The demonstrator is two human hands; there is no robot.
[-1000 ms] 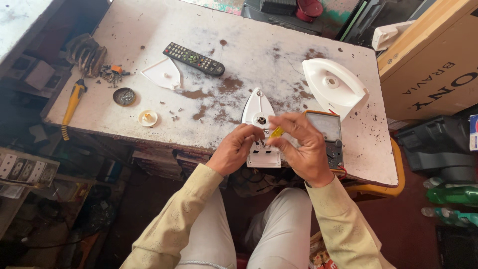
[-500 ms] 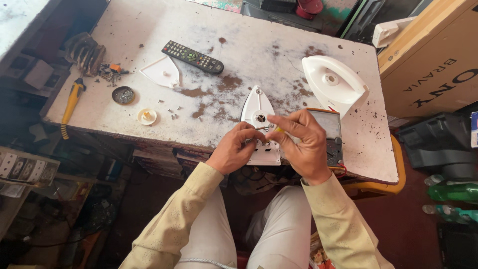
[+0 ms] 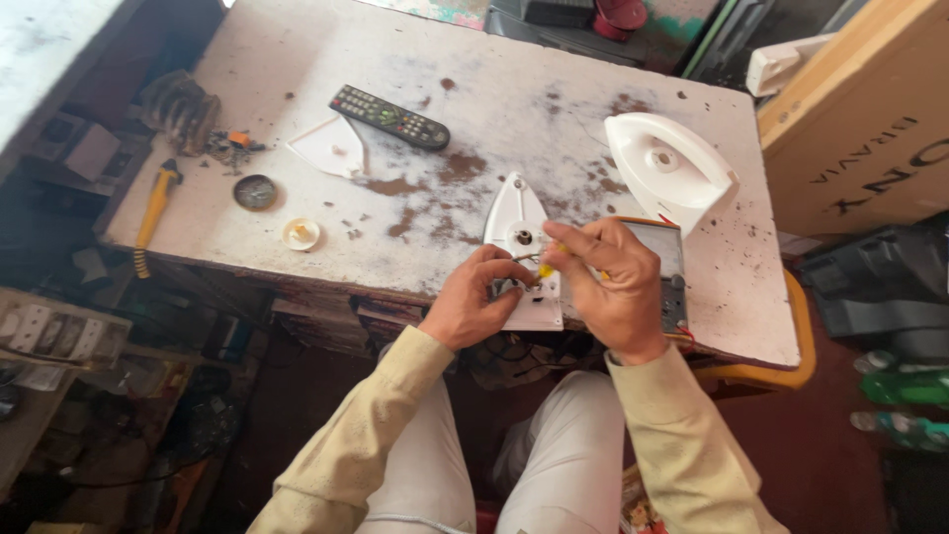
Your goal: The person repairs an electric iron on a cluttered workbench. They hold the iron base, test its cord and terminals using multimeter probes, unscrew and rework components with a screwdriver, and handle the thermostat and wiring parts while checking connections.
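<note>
- While we look down from the head camera, our left hand [image 3: 473,302] curls over the near end of a white iron-shaped base plate [image 3: 518,222] at the front edge of the stained white table [image 3: 554,89], fingers bent and pressing on the plate; whether they actually pinch anything we cannot tell.
- Our right hand [image 3: 608,287] is closed in a pinch around a slim tool with a yellow handle [image 3: 546,269], its tip pointing toward the plate's near end, just beside the left fingertips.
- We see the base plate lying flat, pointed end away from us, square end at the table's edge between both hands.
- Under our right hand lies a grey meter with an orange rim [image 3: 667,262], touching the plate's right side and partly hidden.
- Beyond it, a white iron shell [image 3: 667,168] rests tilted near the table's right edge.
- Farther left, a black remote control [image 3: 388,117] lies at a slant; near it sit a white triangular plastic piece [image 3: 331,148], a dark round cap [image 3: 255,191] and a small white disc [image 3: 301,233].
- At the table's left edge, a yellow-handled tool [image 3: 153,213] hangs over the side.
- To the right stands a brown cardboard box [image 3: 860,129].
</note>
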